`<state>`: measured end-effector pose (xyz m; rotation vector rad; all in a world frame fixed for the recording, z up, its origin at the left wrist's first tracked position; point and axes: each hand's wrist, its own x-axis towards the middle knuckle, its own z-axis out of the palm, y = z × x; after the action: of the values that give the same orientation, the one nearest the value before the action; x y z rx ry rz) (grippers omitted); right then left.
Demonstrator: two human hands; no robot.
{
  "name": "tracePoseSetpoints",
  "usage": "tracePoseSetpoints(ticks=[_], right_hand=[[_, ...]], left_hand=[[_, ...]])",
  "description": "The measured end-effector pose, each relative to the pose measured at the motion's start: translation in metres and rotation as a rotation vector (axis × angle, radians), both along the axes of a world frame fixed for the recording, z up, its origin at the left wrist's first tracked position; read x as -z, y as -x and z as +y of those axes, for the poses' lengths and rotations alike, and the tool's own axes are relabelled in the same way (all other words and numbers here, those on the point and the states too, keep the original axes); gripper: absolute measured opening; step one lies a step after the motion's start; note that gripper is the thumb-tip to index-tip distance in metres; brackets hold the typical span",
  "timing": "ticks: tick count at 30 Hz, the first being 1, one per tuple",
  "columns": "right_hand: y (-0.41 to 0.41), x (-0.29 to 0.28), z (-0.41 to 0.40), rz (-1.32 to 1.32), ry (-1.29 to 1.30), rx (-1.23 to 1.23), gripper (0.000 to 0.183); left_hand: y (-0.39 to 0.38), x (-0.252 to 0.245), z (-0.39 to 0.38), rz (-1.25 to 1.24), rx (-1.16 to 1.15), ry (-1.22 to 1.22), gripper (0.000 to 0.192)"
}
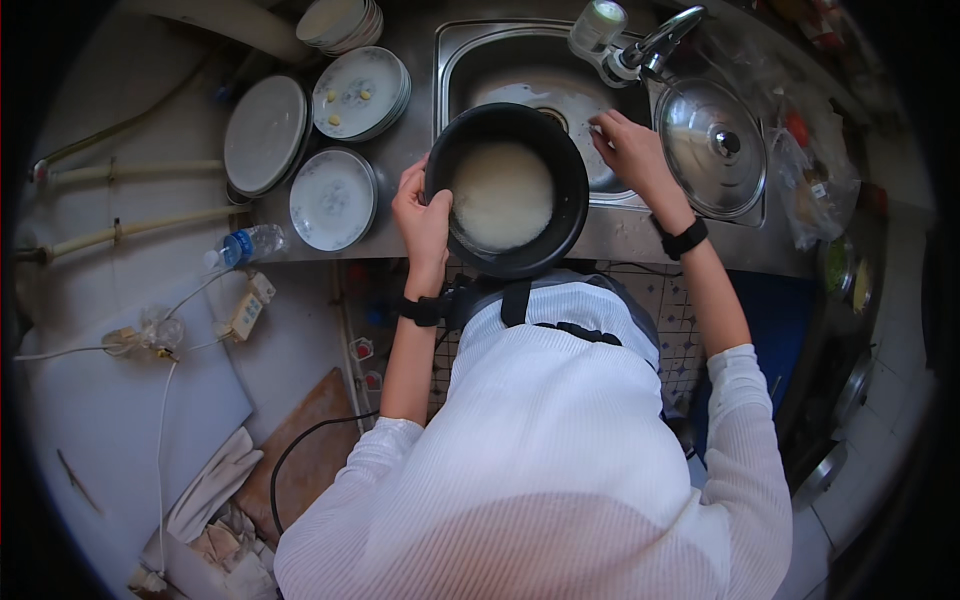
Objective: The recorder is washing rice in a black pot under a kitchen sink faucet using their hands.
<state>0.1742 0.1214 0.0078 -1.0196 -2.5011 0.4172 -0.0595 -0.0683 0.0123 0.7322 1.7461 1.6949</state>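
A dark round pot [568, 225] is held over the front edge of the steel sink [600, 196]. Pale grains that look like rice [504, 196] lie in it under cloudy liquid. My left hand [424, 214] grips the pot's left rim, thumb on top and fingers outside. To the right of the pot, my right hand [628, 150] is raised over the sink basin, fingers bent and slightly apart, with nothing visible in it. Behind that hand stands the chrome faucet [664, 37]; no running water can be made out.
A glass pot lid [711, 146] lies right of the basin, beside a plastic bag [814, 176]. Stacked plates [334, 199] and bowls [337, 22] stand on the left counter, one plate [360, 75] bearing several small yellowish pieces. A plastic bottle [251, 244] lies at the left wall.
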Motion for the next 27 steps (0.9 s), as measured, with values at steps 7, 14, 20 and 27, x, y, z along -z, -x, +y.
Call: tracePoseSetpoints(ticks=[7,14,20,27], right_hand=[[0.028,-0.018,-0.017,0.231,0.164,-0.241,0.012],[0.086,0.047,-0.03,-0.232,0.08,-0.484,0.022],[0.105,0.068,-0.036,-0.446,0.288,-0.538,0.028],[0.117,0.049,-0.035,-0.306,1.17,-0.255,0.029]], left_hand=[[0.001,0.005,-0.001,-0.003,-0.025,0.015,0.032],[-0.002,0.002,0.001,-0.011,-0.084,0.045,0.018],[-0.008,0.003,-0.005,0.006,-0.112,0.011,0.017],[-0.013,0.003,-0.008,-0.003,-0.16,0.004,0.01]])
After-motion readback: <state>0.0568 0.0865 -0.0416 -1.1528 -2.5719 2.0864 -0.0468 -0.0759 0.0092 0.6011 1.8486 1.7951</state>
